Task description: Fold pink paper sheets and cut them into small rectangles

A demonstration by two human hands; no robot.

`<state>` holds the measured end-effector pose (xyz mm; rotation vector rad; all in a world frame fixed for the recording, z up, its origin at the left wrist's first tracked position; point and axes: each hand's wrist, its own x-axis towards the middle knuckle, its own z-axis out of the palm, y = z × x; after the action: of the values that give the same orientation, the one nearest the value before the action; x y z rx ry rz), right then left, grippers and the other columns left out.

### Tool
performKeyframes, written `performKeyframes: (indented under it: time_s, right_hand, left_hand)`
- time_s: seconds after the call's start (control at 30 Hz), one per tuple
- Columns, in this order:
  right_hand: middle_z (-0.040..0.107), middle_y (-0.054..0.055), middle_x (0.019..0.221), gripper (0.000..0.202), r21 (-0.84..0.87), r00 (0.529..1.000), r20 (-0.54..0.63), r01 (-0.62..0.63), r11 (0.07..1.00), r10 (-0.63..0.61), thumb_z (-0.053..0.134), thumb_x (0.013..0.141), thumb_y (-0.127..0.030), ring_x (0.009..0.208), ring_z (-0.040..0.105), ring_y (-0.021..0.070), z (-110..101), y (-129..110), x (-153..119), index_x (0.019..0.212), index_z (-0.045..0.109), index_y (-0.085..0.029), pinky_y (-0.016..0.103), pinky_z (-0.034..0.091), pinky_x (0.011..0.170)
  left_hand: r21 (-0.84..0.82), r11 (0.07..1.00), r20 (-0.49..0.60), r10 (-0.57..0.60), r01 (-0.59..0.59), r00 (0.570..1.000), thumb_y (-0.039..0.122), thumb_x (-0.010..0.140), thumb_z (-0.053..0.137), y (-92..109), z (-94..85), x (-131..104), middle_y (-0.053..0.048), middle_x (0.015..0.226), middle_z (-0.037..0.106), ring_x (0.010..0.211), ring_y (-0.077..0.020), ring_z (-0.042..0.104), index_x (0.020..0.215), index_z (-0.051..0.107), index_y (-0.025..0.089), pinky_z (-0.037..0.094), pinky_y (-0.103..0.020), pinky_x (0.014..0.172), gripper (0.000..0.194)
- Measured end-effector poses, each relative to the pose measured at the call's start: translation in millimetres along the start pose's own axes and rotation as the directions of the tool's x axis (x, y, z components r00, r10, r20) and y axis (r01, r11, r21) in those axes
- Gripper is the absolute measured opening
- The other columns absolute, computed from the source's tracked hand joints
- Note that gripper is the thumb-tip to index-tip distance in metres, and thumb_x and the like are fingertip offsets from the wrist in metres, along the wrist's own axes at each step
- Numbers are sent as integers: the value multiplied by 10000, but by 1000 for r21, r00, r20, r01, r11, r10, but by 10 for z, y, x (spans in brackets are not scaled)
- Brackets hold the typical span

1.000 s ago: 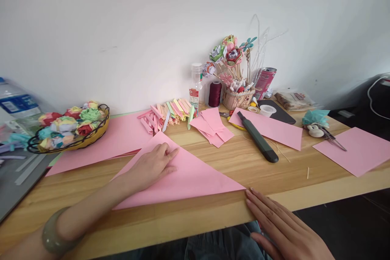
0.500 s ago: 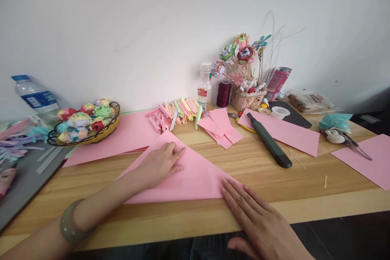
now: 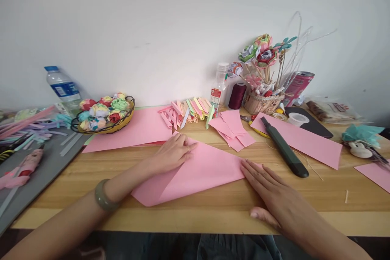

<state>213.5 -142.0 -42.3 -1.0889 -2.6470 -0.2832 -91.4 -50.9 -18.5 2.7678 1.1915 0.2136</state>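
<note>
The big pink sheet [image 3: 204, 166] lies folded over near the front edge of the tabletop [image 3: 195, 220]. The left hand [image 3: 170, 152] sits on top of it with bent fingers — I cannot tell if they pinch the paper. The right hand [image 3: 276, 195] lies flat on the sheet's right corner, long fingers side by side, thumb apart — not closed on it. Nearer the back edge are a heap of folded strips [image 3: 190, 113] and a basket [image 3: 126, 121]. To the right, a dark green tool [image 3: 286, 150] lies partly on pink paper [image 3: 317, 146]
</note>
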Motion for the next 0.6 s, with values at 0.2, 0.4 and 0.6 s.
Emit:
performKeyframes:
  time_s: [0.2,0.4,0.6]
  right_hand:
    - [185,160,1450,864,218,987,126,74,973,-104,433,823,-560,1321,206,262,-25,-176,318,1431,14,-111,449,314,1031]
    - [147,124,1467,754,365,948,294,8,931,-124,401,860,-517,1331,170,237,-166,-55,514,1434,73,-153,452,256,1054]
    - [98,112,1477,675,468,884,398,34,883,-245,256,906,-515,1347,60,202,-73,-6,1000,1425,107,-110,446,137,1088]
  left_hand:
    - [-138,990,10,-29,30,1000,327,943,325,-130,55,38,-51,906,444,884,-187,392,1269,478,285,347,-329,833,362]
    - [-133,991,150,54,-34,987,181,933,306,-238,-85,139,-53,883,508,855,-174,461,1262,482,292,372,-293,809,389]
    - [-195,968,217,201,-160,955,61,877,310,-362,-185,237,-40,1013,591,858,-143,513,1271,469,300,390,-238,805,487]
